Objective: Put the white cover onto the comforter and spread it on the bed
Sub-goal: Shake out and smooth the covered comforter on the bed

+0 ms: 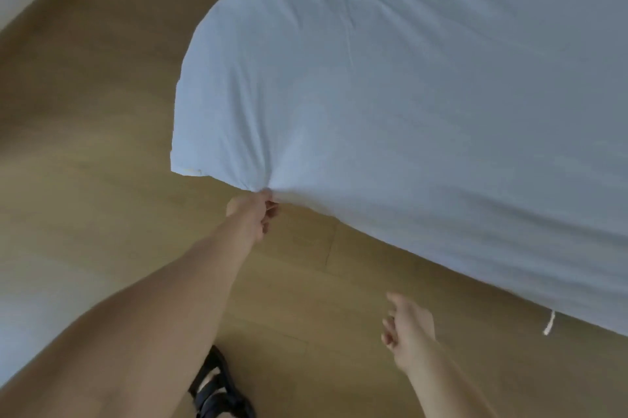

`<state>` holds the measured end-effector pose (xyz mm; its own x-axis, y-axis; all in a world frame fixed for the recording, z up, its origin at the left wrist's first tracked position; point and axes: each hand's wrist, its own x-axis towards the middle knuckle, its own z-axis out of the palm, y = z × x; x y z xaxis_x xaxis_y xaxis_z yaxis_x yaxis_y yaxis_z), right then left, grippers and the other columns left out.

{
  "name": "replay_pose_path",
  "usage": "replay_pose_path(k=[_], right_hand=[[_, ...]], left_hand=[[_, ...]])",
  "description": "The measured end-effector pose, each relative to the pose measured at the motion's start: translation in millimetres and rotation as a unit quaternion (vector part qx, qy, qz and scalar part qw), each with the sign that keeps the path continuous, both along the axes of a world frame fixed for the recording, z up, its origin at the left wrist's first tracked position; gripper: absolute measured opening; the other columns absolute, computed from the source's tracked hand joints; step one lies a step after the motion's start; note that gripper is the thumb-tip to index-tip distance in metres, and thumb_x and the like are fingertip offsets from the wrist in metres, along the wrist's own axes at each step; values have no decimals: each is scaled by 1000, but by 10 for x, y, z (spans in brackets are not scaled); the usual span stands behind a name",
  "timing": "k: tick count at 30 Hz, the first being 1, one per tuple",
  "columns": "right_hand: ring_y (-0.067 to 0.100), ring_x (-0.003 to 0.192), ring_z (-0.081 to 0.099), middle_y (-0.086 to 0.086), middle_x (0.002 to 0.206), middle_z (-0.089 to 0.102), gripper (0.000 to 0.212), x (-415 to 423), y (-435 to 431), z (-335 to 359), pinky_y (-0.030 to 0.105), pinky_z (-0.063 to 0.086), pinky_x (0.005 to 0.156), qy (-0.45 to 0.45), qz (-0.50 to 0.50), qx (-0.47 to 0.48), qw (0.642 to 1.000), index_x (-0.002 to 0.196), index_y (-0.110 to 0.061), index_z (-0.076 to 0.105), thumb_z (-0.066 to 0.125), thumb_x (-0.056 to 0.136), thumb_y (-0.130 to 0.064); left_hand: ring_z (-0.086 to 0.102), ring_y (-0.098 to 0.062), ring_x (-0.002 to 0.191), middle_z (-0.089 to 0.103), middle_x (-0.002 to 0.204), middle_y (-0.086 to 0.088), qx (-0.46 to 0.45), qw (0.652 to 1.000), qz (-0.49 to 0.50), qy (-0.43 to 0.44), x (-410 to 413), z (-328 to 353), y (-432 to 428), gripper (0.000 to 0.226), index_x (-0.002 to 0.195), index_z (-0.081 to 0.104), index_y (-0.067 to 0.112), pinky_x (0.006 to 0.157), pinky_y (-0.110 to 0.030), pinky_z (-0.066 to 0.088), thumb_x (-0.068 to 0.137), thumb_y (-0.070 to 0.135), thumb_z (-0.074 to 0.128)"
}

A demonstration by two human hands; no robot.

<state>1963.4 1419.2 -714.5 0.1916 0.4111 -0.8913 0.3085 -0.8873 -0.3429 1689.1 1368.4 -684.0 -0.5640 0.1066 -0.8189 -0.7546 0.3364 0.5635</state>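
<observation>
While pinching white cover (407, 94) at its lower edge, just beside its corner, with left hand (253, 213), curled into bunched fabric. Holding nothing in right hand (407, 325), loosely curled, just below cover's edge. Black sandal (217, 387) well below cover.

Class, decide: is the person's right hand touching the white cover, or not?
Apart. The head view shows the right hand loosely curled over the wooden floor, with bare floor between it and the white cover.

Wrinkled white cover (424, 104) lies spread, near edge bunched.
</observation>
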Motion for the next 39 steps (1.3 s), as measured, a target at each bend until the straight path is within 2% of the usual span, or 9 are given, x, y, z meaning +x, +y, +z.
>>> replay_pose_path(k=[4,9,15,17,21,27,30,33,39], right_hand=[[26,125,48,6,138,48,54,-1006,-88,294,40,42,100,-51,248,262,931,144,-15,42,62,95,-25],[19,150,14,1,162,22,70,-2202,295,742,40,17,119,-71,464,561,682,155,-21,28,61,92,-22],[15,153,-3,-8,167,0,68,-2853,141,641,37,8,122,-89,722,353,588,155,-36,26,56,94,-43],[6,151,8,-15,165,11,65,-2929,-75,726,30,15,120,-13,740,282,610,154,-39,24,54,97,-43],[5,150,13,-15,162,22,60,-3449,123,1059,29,22,117,-19,557,462,690,154,-30,30,53,99,-33],[21,153,-10,-2,167,-4,69,-4409,1061,1103,42,2,123,-143,591,479,633,158,-25,13,43,98,-41],[32,151,17,7,164,22,73,-4643,1000,826,48,8,117,-154,657,486,555,152,-20,32,39,86,-51],[27,141,42,2,150,47,67,-4736,753,640,44,19,113,-45,725,502,470,135,-22,52,49,75,-53],[12,113,59,-9,115,69,30,-5203,1481,774,24,44,97,31,452,608,652,107,-18,72,52,87,-28]], left_hand=[[62,-19,61,65,75,-6,-118,991,63,-4,-445,-143,-523,23,78,62,7,46,-24,32,93,4,45],[55,-25,71,62,82,-9,-132,987,-60,64,-1226,58,-906,14,85,58,10,60,-30,40,92,13,46],[51,-23,70,60,85,-1,-82,965,-167,185,-2053,610,-747,12,100,57,15,64,-29,42,91,21,51],[53,-21,74,58,87,1,-50,965,-192,171,-2176,748,-651,17,106,58,15,69,-31,45,91,20,52],[50,-21,76,54,85,1,-36,962,-207,176,-2542,895,-439,19,107,59,14,72,-32,44,92,23,52],[34,-18,59,37,66,4,-32,948,-238,208,-3339,1008,348,13,78,44,17,57,-23,34,90,22,47],[35,-18,54,38,64,2,-63,919,-300,246,-3727,846,930,19,81,43,11,46,-24,27,93,26,45],[47,-22,77,51,88,-6,-77,899,-370,221,-4014,569,1443,22,93,50,11,70,-26,40,101,30,40],[56,-30,116,58,127,-7,-49,943,-327,25,-4246,182,1872,93,136,48,8,103,-43,44,78,79,36]])
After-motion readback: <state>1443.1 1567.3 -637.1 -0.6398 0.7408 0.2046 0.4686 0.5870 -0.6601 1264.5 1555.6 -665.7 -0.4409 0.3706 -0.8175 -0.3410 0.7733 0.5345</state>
